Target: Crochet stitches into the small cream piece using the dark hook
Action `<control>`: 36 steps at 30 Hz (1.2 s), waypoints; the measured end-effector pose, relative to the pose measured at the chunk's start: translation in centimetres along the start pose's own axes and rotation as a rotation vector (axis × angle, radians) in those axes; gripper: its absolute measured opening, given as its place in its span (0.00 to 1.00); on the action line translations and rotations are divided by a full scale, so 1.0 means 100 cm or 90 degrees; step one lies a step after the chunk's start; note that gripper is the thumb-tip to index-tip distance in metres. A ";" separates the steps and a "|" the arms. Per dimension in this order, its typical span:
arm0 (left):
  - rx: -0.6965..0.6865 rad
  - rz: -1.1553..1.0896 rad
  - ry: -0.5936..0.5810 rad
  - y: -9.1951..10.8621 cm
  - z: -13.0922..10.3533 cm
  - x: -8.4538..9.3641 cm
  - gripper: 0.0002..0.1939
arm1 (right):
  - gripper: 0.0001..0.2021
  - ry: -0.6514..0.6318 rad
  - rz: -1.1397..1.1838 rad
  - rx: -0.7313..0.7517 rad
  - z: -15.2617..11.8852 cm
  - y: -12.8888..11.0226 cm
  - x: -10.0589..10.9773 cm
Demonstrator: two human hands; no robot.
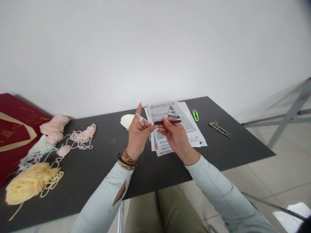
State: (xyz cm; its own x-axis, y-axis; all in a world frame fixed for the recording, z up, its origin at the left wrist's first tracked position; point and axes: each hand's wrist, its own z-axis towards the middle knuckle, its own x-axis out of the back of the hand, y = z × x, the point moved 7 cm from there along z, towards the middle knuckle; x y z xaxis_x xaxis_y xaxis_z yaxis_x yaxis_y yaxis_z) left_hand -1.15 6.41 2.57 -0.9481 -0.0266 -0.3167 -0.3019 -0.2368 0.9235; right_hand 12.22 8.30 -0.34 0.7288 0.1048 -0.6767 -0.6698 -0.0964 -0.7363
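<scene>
White yarn point(143, 119) runs taut over the raised index finger of my left hand point(138, 134), whose thumb and other fingers pinch a small bit of white crochet work point(156, 127). Between the fingers of my right hand point(175, 134) lies a dark brown crochet hook point(171, 122), its tip pointing left at the stitches. Both hands meet above the printed pattern sheets point(189, 124). Just behind my left hand rests a white ball of yarn point(126, 121). The fingers partly hide the small crochet work.
Green thread snips point(195, 115) and metal scissors point(220, 130) lie to the right on the dark table point(155, 181). At left are yellow yarn point(31, 183), pink yarn point(54, 126), a loose pink tangle point(84, 136) and a red bag point(19, 129). A white wall stands behind.
</scene>
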 end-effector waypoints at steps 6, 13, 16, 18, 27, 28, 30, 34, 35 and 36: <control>0.058 -0.096 0.091 -0.013 -0.003 0.002 0.58 | 0.02 0.016 -0.320 0.272 -0.016 -0.021 -0.006; 0.170 -0.228 0.083 -0.013 0.001 0.000 0.52 | 0.17 -0.151 -0.597 0.550 -0.046 -0.031 -0.018; 0.209 -0.218 -0.026 -0.005 0.004 -0.006 0.42 | 0.17 -0.225 -0.580 0.527 -0.045 -0.034 -0.021; 0.212 -0.194 -0.061 0.000 0.005 -0.005 0.42 | 0.13 -0.146 -0.454 0.475 -0.037 -0.041 -0.014; 0.118 -0.172 -0.077 0.009 0.007 0.000 0.45 | 0.08 -0.049 -0.111 0.142 -0.011 -0.022 -0.001; 0.107 -0.167 -0.077 0.010 0.007 0.001 0.45 | 0.08 -0.045 -0.099 0.139 -0.011 -0.024 -0.001; 0.094 -0.157 -0.080 0.010 0.008 0.001 0.45 | 0.08 -0.046 -0.083 0.133 -0.011 -0.025 -0.001; 0.088 -0.148 -0.075 0.013 0.007 0.002 0.46 | 0.09 -0.035 -0.078 0.119 -0.011 -0.027 0.000; 0.087 -0.146 -0.074 0.014 0.007 0.002 0.46 | 0.09 -0.029 -0.076 0.116 -0.011 -0.027 0.001; 0.085 -0.143 -0.073 0.015 0.007 0.002 0.46 | 0.10 -0.025 -0.073 0.113 -0.010 -0.027 0.002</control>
State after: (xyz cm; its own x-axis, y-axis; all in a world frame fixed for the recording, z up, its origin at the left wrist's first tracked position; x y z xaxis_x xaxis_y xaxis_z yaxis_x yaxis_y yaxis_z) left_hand -1.86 6.73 4.06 -0.8591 0.1234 -0.4967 -0.5084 -0.0942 0.8559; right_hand 14.37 7.57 1.52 0.7983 0.1438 -0.5848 -0.5993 0.0935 -0.7951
